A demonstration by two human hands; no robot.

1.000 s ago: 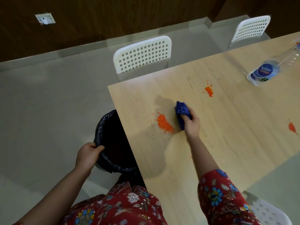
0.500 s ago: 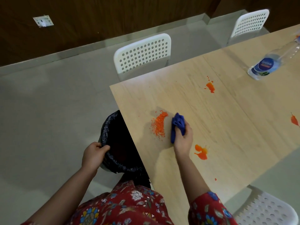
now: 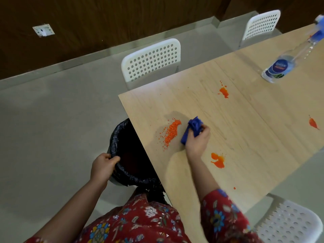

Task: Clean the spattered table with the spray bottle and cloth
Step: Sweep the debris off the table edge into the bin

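Gripping blue cloth (image 3: 192, 130) on table (image 3: 245, 120), right hand (image 3: 197, 142) beside crumbs (image 3: 171, 133), left hand (image 3: 103, 166) clutching bin rim (image 3: 122, 172)

Table (image 3: 245, 128): orange crumbs (image 3: 171, 132), orange splats (image 3: 218, 160), spray bottle (image 3: 278, 67).

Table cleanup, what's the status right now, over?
Right hand grips blue cloth beside orange crumbs. Left hand holds bin rim below table edge. Orange splats unwiped. Spray bottle far off, nothing blocking.
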